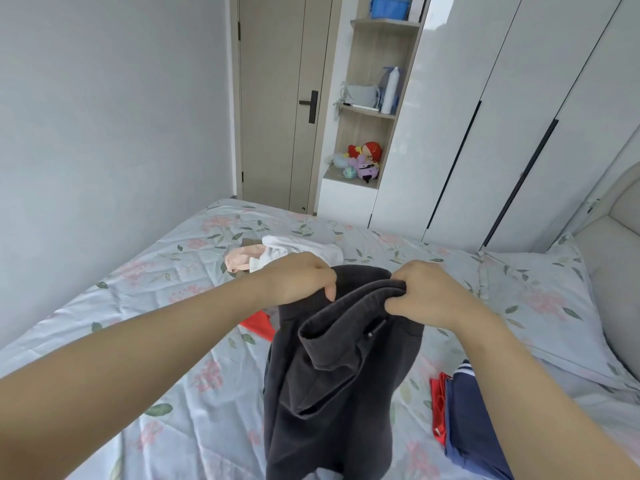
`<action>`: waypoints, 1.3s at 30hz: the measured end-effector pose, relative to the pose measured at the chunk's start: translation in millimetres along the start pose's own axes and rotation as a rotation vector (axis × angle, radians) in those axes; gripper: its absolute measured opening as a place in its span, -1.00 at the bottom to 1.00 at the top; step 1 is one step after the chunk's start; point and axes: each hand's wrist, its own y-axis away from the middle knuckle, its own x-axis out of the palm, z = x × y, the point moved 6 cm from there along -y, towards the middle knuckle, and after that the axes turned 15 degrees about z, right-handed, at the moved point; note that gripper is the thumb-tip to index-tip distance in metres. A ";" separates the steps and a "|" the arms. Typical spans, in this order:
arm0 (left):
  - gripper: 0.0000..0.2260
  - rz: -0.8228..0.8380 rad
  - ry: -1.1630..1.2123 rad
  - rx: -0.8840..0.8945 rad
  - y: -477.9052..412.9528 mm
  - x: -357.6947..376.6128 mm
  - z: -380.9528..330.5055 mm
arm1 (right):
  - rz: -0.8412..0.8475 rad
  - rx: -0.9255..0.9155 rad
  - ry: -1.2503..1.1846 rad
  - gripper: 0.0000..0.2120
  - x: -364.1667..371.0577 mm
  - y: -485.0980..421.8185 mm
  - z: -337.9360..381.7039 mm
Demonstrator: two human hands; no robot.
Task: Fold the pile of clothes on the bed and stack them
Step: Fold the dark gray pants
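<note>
Bed (156, 341), one, floral sheet, spreading beneath and beyond the fingers on every side. Pillow (540, 296), one, same print, right of the right fingers. Dark grey garment (332, 375), one, the piece in hand: it hangs above the bed from its upper edge, bunched and doubled, a hemmed opening turned outward just below the right fingers. Step judged: opening it out before folding. Done well, the fingers walk apart along the edge until it is taut, the doubled part is shaken loose, and the piece is laid flat on the sheet below before any fold. Navy garment (474, 427), one, with red garment (438, 410), one, touching it, low and right of the right fingers; apparently folded already. White garment (301, 247), one, and pink garment (240, 259), one, touching, just beyond the left fingers, unfolded. Red cloth (258, 323), one, below the left fingers, partly hidden. Left hand (298, 278), one, fingers curled, pinching the grey edge. Right hand (426, 292), one, fingers clenched on a gathered fold of it.
</note>
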 end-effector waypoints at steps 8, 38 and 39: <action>-0.89 -0.045 -0.660 -0.080 -1.7 0.6 -3.1 | -0.125 0.018 -0.081 -0.70 -1.8 -6.2 1.9; -0.72 -0.388 0.264 0.135 59.6 -76.3 -6.0 | -0.298 -0.337 -1.148 -0.61 -37.4 32.7 -26.2; -0.66 -0.391 0.358 0.149 57.9 -69.4 -3.0 | -0.251 -0.296 -1.086 -0.71 -34.1 32.2 -27.5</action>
